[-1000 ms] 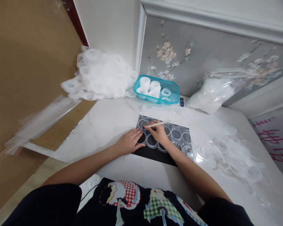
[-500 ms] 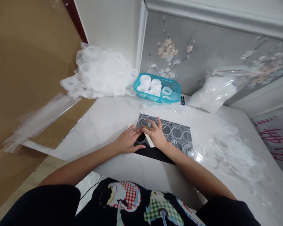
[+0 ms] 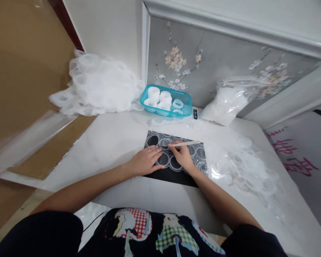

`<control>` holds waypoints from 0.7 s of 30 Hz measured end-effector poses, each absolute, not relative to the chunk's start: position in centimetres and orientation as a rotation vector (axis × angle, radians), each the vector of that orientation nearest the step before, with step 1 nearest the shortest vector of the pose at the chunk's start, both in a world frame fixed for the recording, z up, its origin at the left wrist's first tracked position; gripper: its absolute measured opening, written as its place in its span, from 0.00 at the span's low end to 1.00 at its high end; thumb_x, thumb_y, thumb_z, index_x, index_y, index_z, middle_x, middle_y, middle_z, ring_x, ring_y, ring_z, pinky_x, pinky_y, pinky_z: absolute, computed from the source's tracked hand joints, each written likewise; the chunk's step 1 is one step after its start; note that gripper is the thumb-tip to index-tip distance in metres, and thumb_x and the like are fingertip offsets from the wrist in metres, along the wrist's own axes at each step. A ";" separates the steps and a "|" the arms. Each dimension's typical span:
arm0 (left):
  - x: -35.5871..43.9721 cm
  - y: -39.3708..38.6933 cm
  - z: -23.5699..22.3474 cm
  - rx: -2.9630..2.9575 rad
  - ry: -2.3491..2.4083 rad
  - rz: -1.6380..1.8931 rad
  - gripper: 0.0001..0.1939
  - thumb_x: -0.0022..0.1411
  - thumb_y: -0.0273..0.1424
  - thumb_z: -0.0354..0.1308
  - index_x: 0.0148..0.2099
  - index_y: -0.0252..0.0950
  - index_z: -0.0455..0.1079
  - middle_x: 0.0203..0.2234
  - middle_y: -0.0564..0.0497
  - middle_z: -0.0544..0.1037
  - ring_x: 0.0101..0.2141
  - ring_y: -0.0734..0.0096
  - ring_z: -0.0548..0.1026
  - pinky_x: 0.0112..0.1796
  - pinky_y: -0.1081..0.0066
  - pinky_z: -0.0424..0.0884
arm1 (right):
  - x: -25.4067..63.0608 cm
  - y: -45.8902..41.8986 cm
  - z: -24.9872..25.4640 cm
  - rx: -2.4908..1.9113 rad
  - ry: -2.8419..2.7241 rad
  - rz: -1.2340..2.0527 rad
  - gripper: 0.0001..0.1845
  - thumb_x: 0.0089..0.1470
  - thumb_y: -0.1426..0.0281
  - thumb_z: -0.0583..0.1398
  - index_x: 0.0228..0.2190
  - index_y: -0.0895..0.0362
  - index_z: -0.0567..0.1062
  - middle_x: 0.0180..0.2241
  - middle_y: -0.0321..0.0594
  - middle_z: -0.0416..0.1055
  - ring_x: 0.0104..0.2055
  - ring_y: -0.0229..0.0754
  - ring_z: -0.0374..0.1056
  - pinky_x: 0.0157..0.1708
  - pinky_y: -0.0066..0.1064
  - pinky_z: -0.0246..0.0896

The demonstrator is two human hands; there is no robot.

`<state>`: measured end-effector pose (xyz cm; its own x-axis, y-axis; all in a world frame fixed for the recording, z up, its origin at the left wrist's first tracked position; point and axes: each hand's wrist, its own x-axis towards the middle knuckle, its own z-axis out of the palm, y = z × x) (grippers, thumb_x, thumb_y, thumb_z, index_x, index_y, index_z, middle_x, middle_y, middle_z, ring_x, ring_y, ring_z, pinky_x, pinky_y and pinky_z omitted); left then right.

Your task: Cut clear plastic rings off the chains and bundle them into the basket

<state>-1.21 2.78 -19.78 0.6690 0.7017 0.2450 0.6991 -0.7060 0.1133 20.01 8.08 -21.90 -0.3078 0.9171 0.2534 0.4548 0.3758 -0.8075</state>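
Pale stick (image 3: 187, 143) now crosswise

hands (image 3: 147, 160): 2 | stick (image 3: 189, 143): 1 | black sheet (image 3: 167, 176): 1 | basket (image 3: 187, 109): 1 | ring stacks inside (image 3: 153, 93): 4 | filled bag (image 3: 223, 105): 1

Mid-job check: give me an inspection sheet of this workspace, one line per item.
Surface: white table, glossy, glare at right.
Job's things: ring-patterned sheet on black board; its far-left circle looks darker.
Clutter: white ring pile, blue basket of rings, filled clear bag, loose clear ring pieces, small blue tool.
Hands: left hand flat, fingers on the sheet; right hand grips a pale stick.
Cables: thin dark line near the lap, possibly a cord.
Surroundings: floral panel behind, brown board at left.
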 end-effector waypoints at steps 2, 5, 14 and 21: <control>-0.3 3.0 -20.4 2.869 1.150 0.395 0.33 0.68 0.50 0.44 0.56 0.24 0.68 0.54 0.33 0.72 0.56 0.48 0.69 0.57 0.53 0.64 | 20.0 8.0 -22.3 -1.185 -1.903 0.820 0.17 0.60 0.57 0.56 0.28 0.54 0.78 0.28 0.40 0.75 0.36 0.47 0.70 0.40 0.37 0.64; 0.2 3.0 -21.4 2.840 1.180 0.392 0.34 0.68 0.51 0.44 0.56 0.23 0.68 0.53 0.31 0.72 0.55 0.47 0.70 0.57 0.52 0.64 | 20.0 8.5 -22.3 -1.169 -1.926 0.794 0.17 0.60 0.57 0.56 0.29 0.53 0.79 0.28 0.40 0.75 0.39 0.48 0.70 0.45 0.41 0.62; -0.3 2.9 -22.2 2.825 1.154 0.477 0.33 0.68 0.49 0.45 0.57 0.22 0.66 0.54 0.30 0.71 0.56 0.48 0.69 0.58 0.54 0.64 | 20.0 7.8 -22.5 -1.207 -1.998 0.704 0.14 0.60 0.59 0.56 0.32 0.51 0.80 0.33 0.41 0.79 0.48 0.53 0.69 0.53 0.49 0.59; -0.8 2.7 -22.0 2.758 1.130 0.369 0.38 0.66 0.53 0.46 0.61 0.23 0.62 0.57 0.30 0.67 0.59 0.47 0.65 0.60 0.52 0.59 | 19.9 8.5 -21.3 -1.119 -2.351 0.246 0.11 0.59 0.73 0.56 0.37 0.47 0.77 0.41 0.37 0.79 0.60 0.52 0.58 0.65 0.60 0.27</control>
<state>-0.85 2.74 -22.03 0.6883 0.7046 0.1727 0.6708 -0.7088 0.2184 19.92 8.48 -21.34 -0.5233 0.7646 0.3761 0.6701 0.6419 -0.3727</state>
